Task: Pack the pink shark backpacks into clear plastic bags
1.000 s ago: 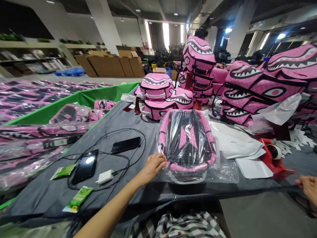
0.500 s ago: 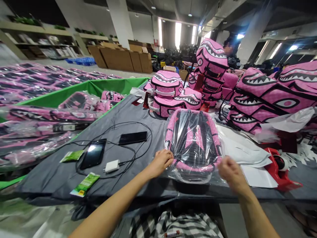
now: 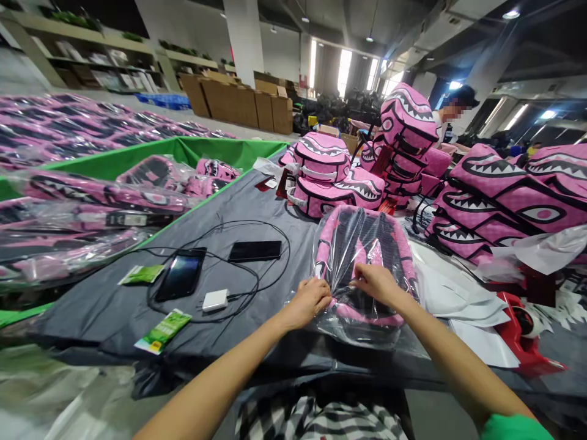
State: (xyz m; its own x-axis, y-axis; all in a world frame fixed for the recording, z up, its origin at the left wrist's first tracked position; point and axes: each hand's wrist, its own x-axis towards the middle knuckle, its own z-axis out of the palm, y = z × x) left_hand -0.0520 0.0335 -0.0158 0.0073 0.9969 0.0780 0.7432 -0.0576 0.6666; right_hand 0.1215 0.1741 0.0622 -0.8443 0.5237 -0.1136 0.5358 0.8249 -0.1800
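A pink and black backpack (image 3: 342,308) lies strap side up in front of me, inside a clear plastic bag (image 3: 367,336). At the bag's lower left edge, my left hand (image 3: 309,300) is closed with its fingers curled on the plastic. My right hand (image 3: 376,285) is over the middle of the backpack, its fingers pinched together on the film. Creases run across the plastic near both hands. The fingertips of each hand are partly hidden.
Pink shark-face backpacks (image 3: 321,159) are stacked behind, with more (image 3: 495,183) at right. A red tape dispenser (image 3: 523,342) and white sheets (image 3: 481,342) lie right. Left are phones (image 3: 181,275), a cable, a charger (image 3: 214,300) and green packets (image 3: 162,330). Beyond is a green-edged bin (image 3: 183,146).
My right hand has moved left from the bag's right side to over the middle of the backpack. My left hand stays at the left edge. The view has shifted slightly.
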